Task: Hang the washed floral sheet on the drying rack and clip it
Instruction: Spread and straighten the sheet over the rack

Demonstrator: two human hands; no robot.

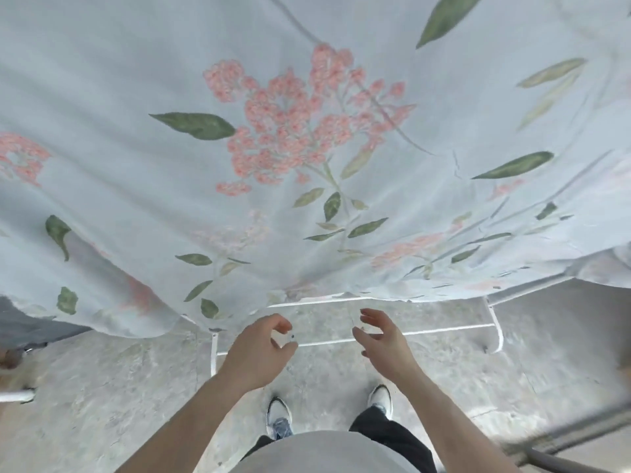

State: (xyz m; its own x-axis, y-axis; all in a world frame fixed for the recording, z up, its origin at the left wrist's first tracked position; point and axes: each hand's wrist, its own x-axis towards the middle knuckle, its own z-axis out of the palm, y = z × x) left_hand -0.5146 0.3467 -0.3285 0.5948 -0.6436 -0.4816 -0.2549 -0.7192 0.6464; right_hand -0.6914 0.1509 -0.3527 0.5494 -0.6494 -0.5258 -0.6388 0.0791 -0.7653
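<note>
Hanging already over the rack (375,299), the sheet (307,131) fills the upper view, its lower hem falling just above the white rails, with more folds showing at the right edge. Both hands are below the hem and apart from it. The left hand (261,349) has its fingers (281,324) curled toward the thumb, and a small dark speck sits by the fingertips; whether that is a clip or anything held at all is too blurred to tell. The right hand (380,337) is loosely spread, fingers apart and holding nothing.

The step in hand looks like evening out the drape before clipping. To do it well, each hand should probably take the hem some way apart and pull down and outward gently, so the gathered folds near the middle flatten and the cloth lies in a single layer over the rail. Wet fabric is heavy and will likely slide toward the longer side, so balancing the hang front and back matters before any clip goes on. Clips would hold best at the rail itself, near the outer edges. Keep the hem off the concrete floor (102,387).
</note>
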